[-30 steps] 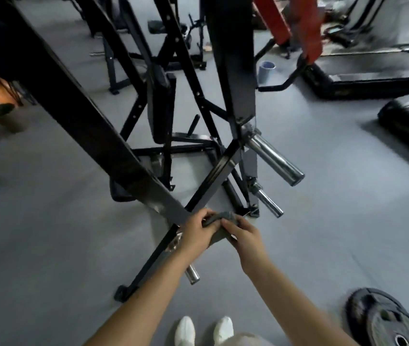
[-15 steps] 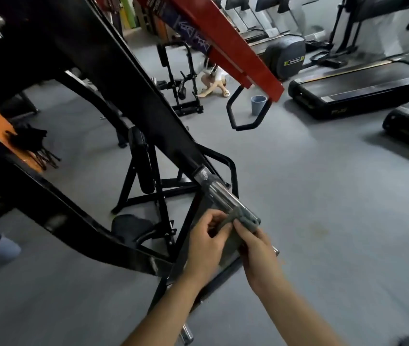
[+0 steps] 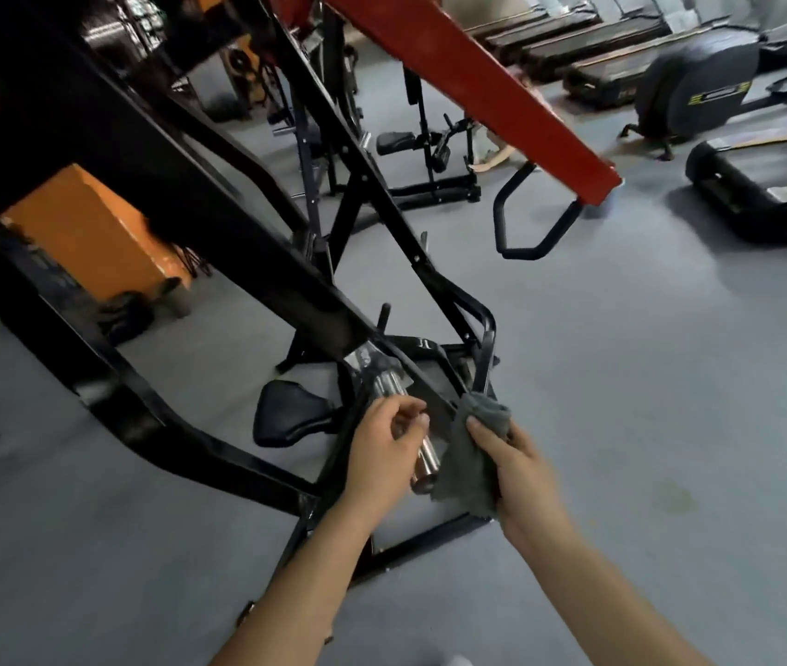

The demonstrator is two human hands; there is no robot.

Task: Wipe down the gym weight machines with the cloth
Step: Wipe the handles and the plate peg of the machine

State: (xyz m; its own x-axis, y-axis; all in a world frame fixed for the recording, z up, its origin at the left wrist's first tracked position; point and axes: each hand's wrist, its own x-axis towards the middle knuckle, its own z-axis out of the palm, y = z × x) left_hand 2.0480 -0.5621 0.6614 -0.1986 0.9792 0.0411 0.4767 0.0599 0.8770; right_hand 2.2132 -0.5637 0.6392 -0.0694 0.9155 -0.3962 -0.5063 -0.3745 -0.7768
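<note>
The weight machine (image 3: 218,262) crowds the left with black bars; bare grey floor (image 3: 646,401) lies open on the right. The right hand (image 3: 521,478) pinches the hanging cloth (image 3: 471,463) in its fingers, just beside the chrome peg (image 3: 425,468). The left hand (image 3: 382,459) curls its fingers at the peg, but whether it grips is unclear. The peg slants down toward the person, free end lowest.

A grey floor (image 3: 646,377) spreads across the scene. At the right stands a black treadmill (image 3: 766,194), with an elliptical trainer (image 3: 699,88) beyond it and a row of treadmills (image 3: 574,45) at far right. An orange pillar (image 3: 89,233) rises at left, with dark, blurred things, possibly bags (image 3: 127,314), at its foot.
</note>
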